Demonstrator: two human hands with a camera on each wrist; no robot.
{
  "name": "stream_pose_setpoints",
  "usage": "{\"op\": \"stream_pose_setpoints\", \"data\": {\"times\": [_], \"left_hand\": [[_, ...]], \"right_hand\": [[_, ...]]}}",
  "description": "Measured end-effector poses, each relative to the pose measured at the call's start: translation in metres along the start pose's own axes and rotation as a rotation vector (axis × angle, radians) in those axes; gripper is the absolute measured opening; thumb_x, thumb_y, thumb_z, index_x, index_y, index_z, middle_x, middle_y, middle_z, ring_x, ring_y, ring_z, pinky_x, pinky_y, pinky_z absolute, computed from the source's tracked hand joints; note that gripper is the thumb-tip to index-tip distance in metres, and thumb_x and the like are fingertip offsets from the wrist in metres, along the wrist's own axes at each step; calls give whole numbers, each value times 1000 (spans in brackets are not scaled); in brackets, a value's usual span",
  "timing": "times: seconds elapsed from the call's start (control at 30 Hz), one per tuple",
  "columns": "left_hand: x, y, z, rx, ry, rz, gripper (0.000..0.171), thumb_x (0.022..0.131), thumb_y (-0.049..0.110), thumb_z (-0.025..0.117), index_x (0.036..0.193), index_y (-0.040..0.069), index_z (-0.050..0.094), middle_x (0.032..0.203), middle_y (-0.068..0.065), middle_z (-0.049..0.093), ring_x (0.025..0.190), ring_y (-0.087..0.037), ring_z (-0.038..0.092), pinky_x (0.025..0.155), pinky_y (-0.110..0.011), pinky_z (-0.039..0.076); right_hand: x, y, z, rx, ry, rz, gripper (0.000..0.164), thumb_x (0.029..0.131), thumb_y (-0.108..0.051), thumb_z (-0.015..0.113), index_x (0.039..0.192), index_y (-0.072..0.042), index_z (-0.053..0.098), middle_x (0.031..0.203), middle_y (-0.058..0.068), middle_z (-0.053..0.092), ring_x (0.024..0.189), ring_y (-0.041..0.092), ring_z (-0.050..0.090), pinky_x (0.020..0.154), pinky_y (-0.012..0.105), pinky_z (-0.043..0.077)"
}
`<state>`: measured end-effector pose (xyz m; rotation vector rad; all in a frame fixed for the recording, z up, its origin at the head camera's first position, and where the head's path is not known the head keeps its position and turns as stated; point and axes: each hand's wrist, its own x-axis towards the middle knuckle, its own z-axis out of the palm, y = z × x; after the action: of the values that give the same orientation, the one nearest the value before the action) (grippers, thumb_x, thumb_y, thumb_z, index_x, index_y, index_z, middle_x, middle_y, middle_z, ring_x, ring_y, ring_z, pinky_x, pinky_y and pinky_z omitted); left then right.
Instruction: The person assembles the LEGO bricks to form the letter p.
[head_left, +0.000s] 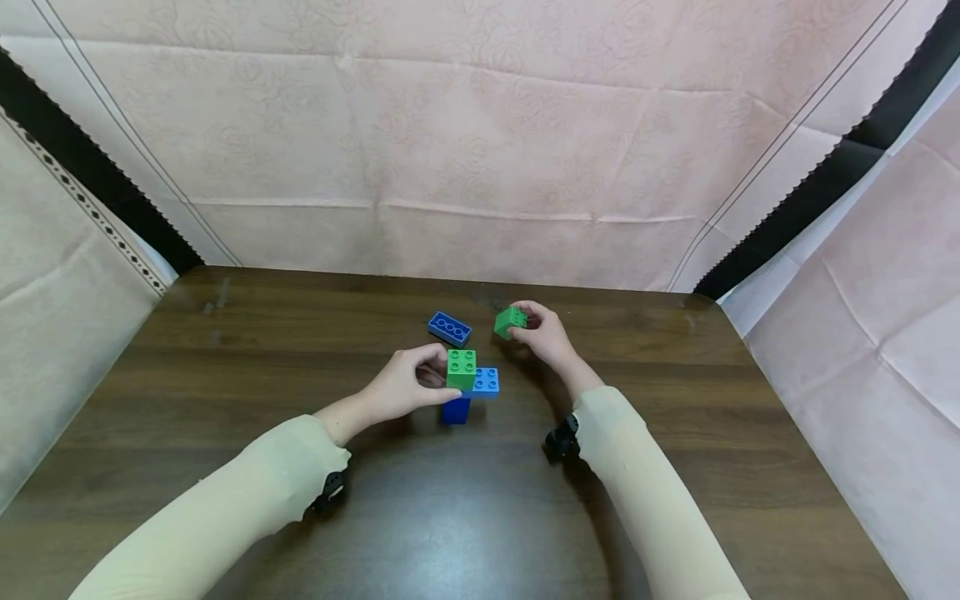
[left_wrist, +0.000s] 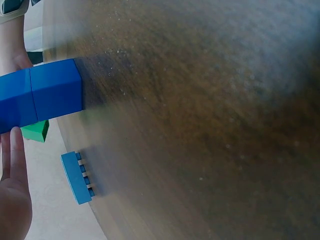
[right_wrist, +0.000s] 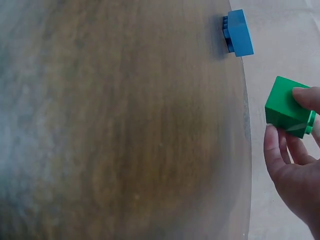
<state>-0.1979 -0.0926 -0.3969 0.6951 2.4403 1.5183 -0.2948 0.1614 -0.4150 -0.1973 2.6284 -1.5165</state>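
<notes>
My left hand (head_left: 397, 385) grips a small stack of toy building bricks between thumb and fingers. On its top sits a square green brick (head_left: 461, 367); a lighter blue brick (head_left: 487, 382) juts out to the right beneath it, and dark blue (head_left: 454, 412) shows at the bottom. From the left wrist the stack's blue sides (left_wrist: 55, 90) fill the near view. Farther back on the right, my right hand (head_left: 547, 337) pinches another green brick (right_wrist: 286, 105), tilted with its studs sideways. That brick is apart from the stack.
A loose dark blue brick (head_left: 449, 328) lies studs up on the brown wooden table (head_left: 300, 317), just behind the stack. Pale patterned cloth (head_left: 480, 150) hangs beyond the table's far edge, with black bands on both sides.
</notes>
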Motion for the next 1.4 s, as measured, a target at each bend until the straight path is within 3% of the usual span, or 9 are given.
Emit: {"op": "stream_pose_setpoints", "data": {"times": [0.27, 0.67, 1.4], "left_hand": [[0, 0, 0, -6, 7, 18, 28, 80, 16, 74, 99, 9, 55, 99, -9, 63, 87, -17, 61, 78, -27, 55], [1, 1, 0, -7, 8, 16, 28, 80, 16, 74, 99, 9, 55, 99, -10, 63, 88, -17, 61, 79, -30, 55], [0, -1, 0, -4, 5, 29, 28, 80, 17, 74, 98, 9, 54, 98, -9, 62, 87, -18, 61, 78, -30, 55]], "right_hand": [[-3, -1, 1, 43, -5, -27, 39, 86, -9, 64, 124, -9, 55, 114, 16, 56, 99, 25, 54, 76, 27, 47], [-7, -5, -1, 54, -32, -59, 41, 86, -11, 65, 126, -9, 55, 113, 16, 56, 98, 24, 54, 78, 27, 47], [-27, -17, 1, 79, -50, -7, 45, 85, -16, 68, 127, -5, 55, 110, 15, 58, 94, 19, 55, 75, 21, 47]]}}
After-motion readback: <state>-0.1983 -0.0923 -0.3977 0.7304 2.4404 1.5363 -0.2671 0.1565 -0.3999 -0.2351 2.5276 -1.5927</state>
